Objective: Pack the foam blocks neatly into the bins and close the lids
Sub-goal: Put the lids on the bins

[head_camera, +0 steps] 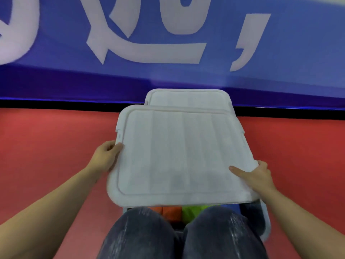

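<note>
I hold a white ribbed lid (179, 156) in both hands, above an open bin (266, 223). My left hand (107, 156) grips its left edge, thumb on top. My right hand (255, 174) grips the right edge, thumb lying flat on the lid's top. Under the lid's near edge orange foam blocks (169, 212) and a green foam block (190, 212) show inside the bin. A second white lid (188, 98) lies flat farther away, partly hidden behind the held one; whether a bin is under it I cannot tell.
My knees in dark jeans (214, 232) cover the bin's near side. The floor is red (46, 146). A blue wall banner with large white letters (149, 43) rises behind a black strip at the floor's far edge.
</note>
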